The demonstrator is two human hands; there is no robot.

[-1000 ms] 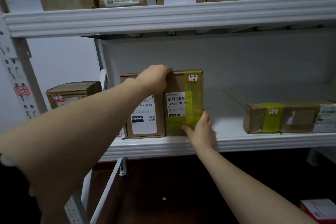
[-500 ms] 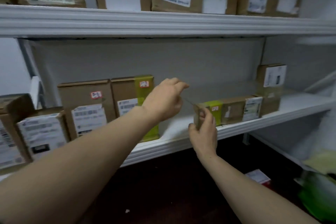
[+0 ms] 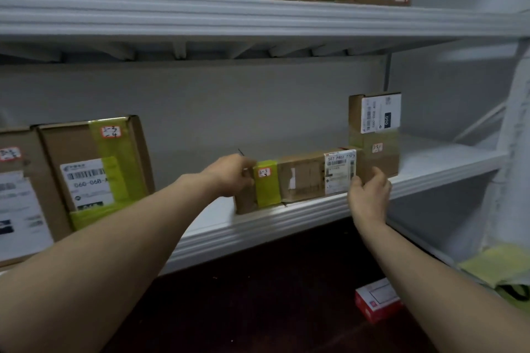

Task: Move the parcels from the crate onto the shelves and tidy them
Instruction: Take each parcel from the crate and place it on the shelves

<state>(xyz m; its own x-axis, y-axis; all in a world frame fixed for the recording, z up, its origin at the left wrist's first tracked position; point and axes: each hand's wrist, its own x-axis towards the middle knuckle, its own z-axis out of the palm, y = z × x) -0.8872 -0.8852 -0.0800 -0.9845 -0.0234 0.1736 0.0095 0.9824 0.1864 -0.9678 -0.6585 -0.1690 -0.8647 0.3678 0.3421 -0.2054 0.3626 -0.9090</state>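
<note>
- The long parcel lies flat between the two hands, right at the front edge of the shelf.
- The left hand grips its left end, with fingers curled round the corner next to the green tape.
- The right hand holds its right end, with the thumb by the white label. It is a bit blurry there, so I think the fingers wrap the end, but I am not sure.
- Just behind the right hand stands a small upright parcel. It is very near the long one.
- Out past the left arm stands a big parcel with green tape, well apart from the left hand.
- I think the step is tidying, which means getting the long parcel straight and neat.
- To do it well, push with both hands the same, so it does not twist.
- Slide it back from the edge so it cannot tip off.
- Keep the label facing out.
- Do not bump the upright parcel.
</note>
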